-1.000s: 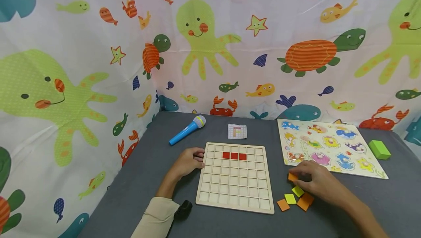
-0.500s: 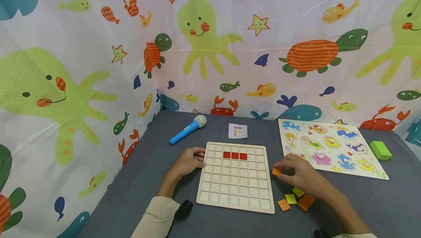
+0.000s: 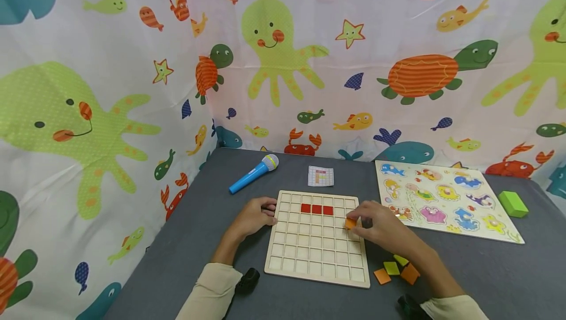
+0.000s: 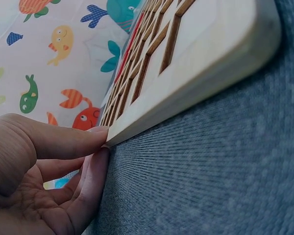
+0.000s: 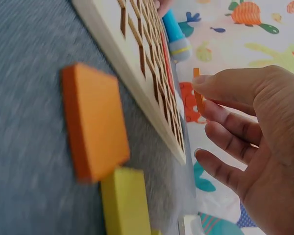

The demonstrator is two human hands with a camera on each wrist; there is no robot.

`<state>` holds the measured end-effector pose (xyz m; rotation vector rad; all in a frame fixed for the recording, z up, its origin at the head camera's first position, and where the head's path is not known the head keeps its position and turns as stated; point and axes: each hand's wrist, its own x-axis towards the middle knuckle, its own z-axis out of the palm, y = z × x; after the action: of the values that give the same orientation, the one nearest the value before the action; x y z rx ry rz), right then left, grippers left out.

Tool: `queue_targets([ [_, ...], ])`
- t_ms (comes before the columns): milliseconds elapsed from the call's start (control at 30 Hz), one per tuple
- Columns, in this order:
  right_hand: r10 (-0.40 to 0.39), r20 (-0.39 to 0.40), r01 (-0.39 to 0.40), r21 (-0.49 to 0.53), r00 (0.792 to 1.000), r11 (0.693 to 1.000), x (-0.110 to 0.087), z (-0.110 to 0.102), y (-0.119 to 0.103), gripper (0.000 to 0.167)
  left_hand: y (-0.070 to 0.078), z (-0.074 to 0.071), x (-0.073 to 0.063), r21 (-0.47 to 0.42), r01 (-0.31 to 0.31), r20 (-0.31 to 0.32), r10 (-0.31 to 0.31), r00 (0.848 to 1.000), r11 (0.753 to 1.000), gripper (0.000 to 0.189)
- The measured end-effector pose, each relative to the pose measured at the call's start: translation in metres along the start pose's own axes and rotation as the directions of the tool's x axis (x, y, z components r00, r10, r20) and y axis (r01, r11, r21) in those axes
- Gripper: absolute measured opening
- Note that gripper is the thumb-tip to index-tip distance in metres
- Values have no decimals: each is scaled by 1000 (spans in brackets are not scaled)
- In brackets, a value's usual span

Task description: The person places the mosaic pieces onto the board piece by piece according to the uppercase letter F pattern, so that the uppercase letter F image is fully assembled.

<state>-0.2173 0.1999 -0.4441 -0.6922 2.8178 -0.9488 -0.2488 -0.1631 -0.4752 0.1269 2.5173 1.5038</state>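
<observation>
My left hand (image 3: 253,219) holds the left edge of a wooden grid board (image 3: 316,263); in the left wrist view the thumb (image 4: 71,142) lies against the board's edge with curled fingers below. Three red square tiles (image 3: 316,209) sit side by side in one row near the board's far edge. Between thumb and fingers, my right hand (image 3: 382,226) pinches an orange square tile (image 3: 350,223) over the board's right side. The right wrist view shows that tile (image 5: 199,90) edge-on, raised above the board.
Loose orange tiles (image 3: 382,276) and yellow-green tiles (image 3: 391,268) lie right of the board. Behind it are a small printed grid card (image 3: 321,176) and a blue toy microphone (image 3: 253,175). An animal puzzle board (image 3: 455,202) and a green block (image 3: 513,204) stand at the right.
My right hand has carried the orange tile left and away from the loose pile, to over the board's right side. The left hand has stayed at the board's edge.
</observation>
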Motion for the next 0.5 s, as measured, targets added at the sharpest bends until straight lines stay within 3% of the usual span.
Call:
queue_targets([
  [500,-74,3,74,21,997,997,27,19,-26,30,0,1,1,5,20,-11,-20,1000,1000,54],
])
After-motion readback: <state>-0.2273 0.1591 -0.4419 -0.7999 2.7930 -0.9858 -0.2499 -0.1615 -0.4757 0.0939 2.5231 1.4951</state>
